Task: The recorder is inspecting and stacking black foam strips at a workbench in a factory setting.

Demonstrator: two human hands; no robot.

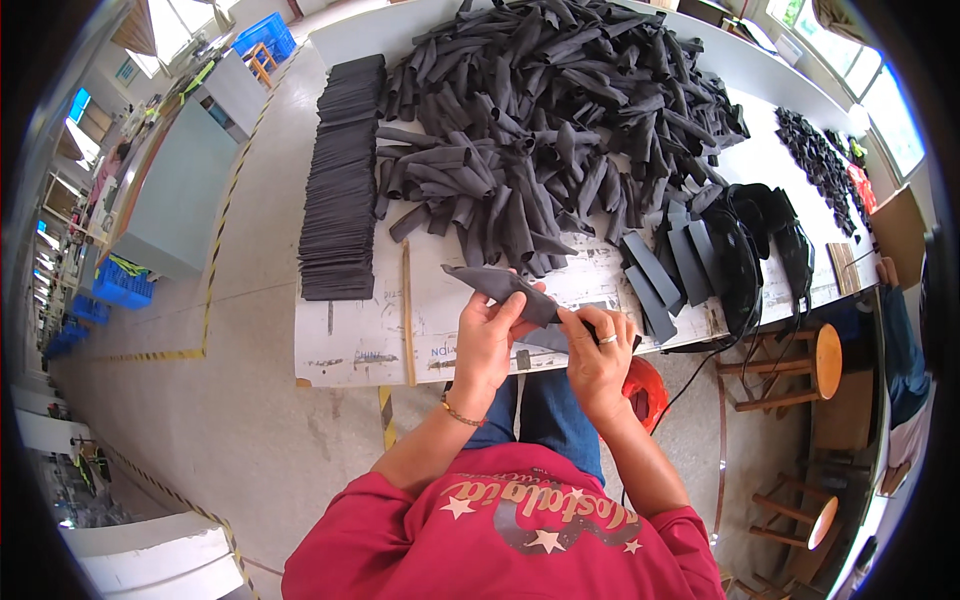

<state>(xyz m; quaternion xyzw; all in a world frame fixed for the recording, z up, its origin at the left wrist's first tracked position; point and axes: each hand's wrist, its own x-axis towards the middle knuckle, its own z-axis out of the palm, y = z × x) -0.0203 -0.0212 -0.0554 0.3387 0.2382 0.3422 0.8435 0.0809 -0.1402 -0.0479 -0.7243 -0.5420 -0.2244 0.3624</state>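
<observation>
My left hand (487, 335) and my right hand (598, 352) both grip one dark grey fabric piece (497, 284) above the near edge of the white table (360, 345). The piece sticks out to the left past my left thumb. Just beyond it lies a big heap of similar curled dark pieces (545, 120). A neat long stack of flat dark pieces (342, 180) runs along the table's left side.
A thin wooden stick (407, 315) lies on the table left of my hands. Flat grey strips (665, 268) and black straps (755, 245) lie to the right, small black parts (820, 165) farther right. Wooden stools (800, 365) stand at right, blue crates (120, 285) at left.
</observation>
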